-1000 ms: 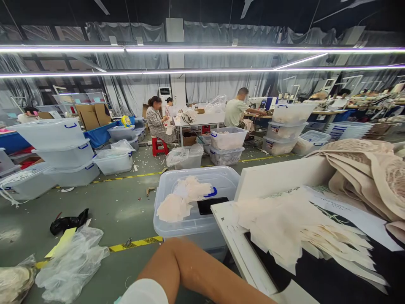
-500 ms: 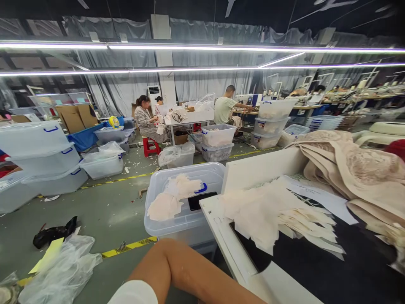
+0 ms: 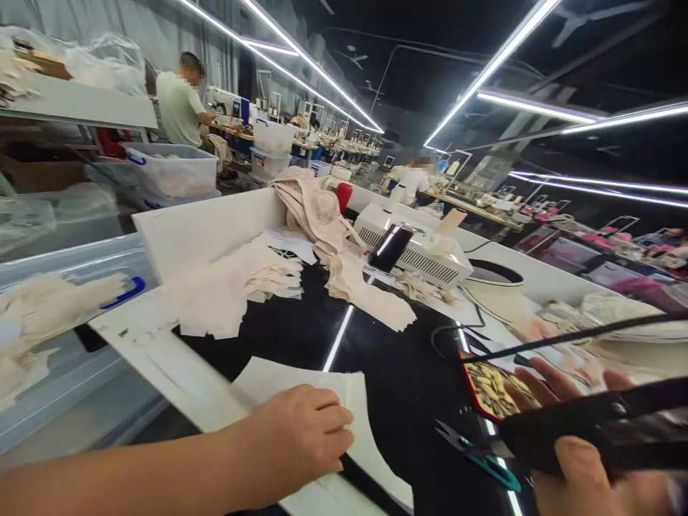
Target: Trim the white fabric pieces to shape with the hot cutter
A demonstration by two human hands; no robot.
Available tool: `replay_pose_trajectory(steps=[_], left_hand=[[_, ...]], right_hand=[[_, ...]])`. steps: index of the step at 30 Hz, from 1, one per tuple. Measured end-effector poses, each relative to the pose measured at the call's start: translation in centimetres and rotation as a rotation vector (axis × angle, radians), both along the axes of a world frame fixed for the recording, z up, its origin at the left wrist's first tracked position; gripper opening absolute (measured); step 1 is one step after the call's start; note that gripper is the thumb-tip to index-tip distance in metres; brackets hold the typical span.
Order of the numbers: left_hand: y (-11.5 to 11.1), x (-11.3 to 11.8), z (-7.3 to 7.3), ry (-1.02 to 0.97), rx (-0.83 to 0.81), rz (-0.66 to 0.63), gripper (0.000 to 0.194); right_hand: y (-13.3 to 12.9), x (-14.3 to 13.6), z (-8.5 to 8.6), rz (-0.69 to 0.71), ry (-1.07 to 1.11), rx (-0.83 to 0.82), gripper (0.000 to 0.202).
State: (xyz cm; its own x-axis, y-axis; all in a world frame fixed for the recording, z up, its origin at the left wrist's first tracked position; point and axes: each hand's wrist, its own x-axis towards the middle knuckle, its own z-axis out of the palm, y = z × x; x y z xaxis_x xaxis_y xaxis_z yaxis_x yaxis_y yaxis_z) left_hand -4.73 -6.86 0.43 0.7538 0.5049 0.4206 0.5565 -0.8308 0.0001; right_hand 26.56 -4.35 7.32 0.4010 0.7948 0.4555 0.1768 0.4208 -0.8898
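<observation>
Counter (image 3: pixel 408 401): glossy black top with a pale edge strip, carrying both the sheet and the cloth.
Left hand (image 3: pixel 301 437): rests on a white, curved-edged flat sheet (image 3: pixel 274 376); its fingers are curled close together, and whether they pinch the sheet I cannot tell.
Right hand (image 3: pixel 583 469): blurred, closed around a black elongated object (image 3: pixel 570 430), thumb on the near side, the other fingers loosely apart beyond.
Near right hand: teal-handled scissors (image 3: pixel 502 474), blades apart, and a red-rimmed tray (image 3: pixel 469 383) of small yellowish pieces.
Cloth: thin pale-pink pieces (image 3: pixel 215 304) overlap in a fanned pile beyond the sheet; a beige lace-patterned bundle (image 3: pixel 312 204) lies farther back.
Machine: white vented housing (image 3: pixel 446 261), far side.
Progress: the sheet lies out flat under the left hand, the scissors lie unheld; how much is finished or left cannot be judged.
</observation>
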Motion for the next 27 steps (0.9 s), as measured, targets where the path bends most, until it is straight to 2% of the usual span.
replay_pose_trajectory(steps=[3, 5, 8, 10, 14, 19, 22, 27], left_hand=[[-0.3, 0.4, -0.1, -0.014, 0.029, -0.026, 0.012], [-0.4, 0.4, 0.1, -0.018, 0.03, -0.046, 0.009], [-0.4, 0.6, 0.3, -0.022, 0.014, -0.086, 0.009], [-0.1, 1.0, 0.4, -0.043, -0.001, -0.104, 0.008], [1.5, 2.3, 0.8, -0.074, -0.012, -0.133, 0.016], [3.4, 3.7, 1.4, 0.023, -0.048, -0.116, 0.028], [3.6, 3.9, 1.0, 0.067, -0.022, -0.105, 0.029], [3.1, 3.6, -0.2, -0.044, 0.043, -0.118, 0.026]], right_hand=[[1.3, -1.6, 0.9, -0.133, 0.06, 0.053, 0.052], [1.8, -3.2, 1.8, -0.142, 0.104, 0.095, 0.053], [2.5, -5.3, 2.7, -0.054, 0.111, 0.146, 0.061], [2.9, -6.4, 2.9, -0.011, 0.091, 0.189, 0.056], [4.0, -7.8, 2.3, 0.121, 0.106, 0.182, 0.048], [5.0, -9.2, 1.5, 0.288, 0.219, 0.191, 0.044], [5.5, -9.8, 1.2, 0.341, 0.252, 0.209, 0.04], [5.9, -10.1, 0.9, 0.391, 0.297, 0.203, 0.037]])
